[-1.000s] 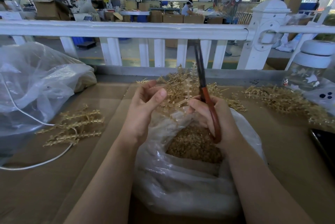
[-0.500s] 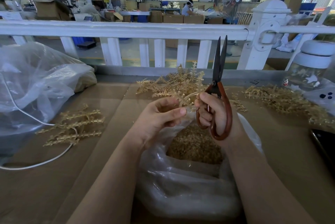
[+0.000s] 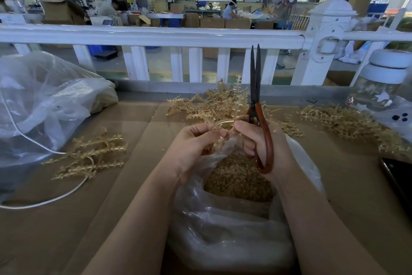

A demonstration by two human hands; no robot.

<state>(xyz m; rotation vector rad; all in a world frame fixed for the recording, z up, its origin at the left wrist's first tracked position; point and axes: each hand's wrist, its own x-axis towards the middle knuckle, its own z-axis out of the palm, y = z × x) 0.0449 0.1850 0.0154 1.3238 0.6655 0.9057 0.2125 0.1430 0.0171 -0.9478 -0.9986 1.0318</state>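
Right now your clear bag of cut gold bits sits open under both wrists. Your right hand curls round the red-handled scissors, blades upright and nearly closed. Your left hand pinches a pale gold sprig just above the bag's mouth. Bare cardboard lies either side, and the white railing bounds the far edge.

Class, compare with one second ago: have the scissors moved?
Yes. The scissors in the right hand swung rightward: blades leaning left before now stand upright against the white railing.
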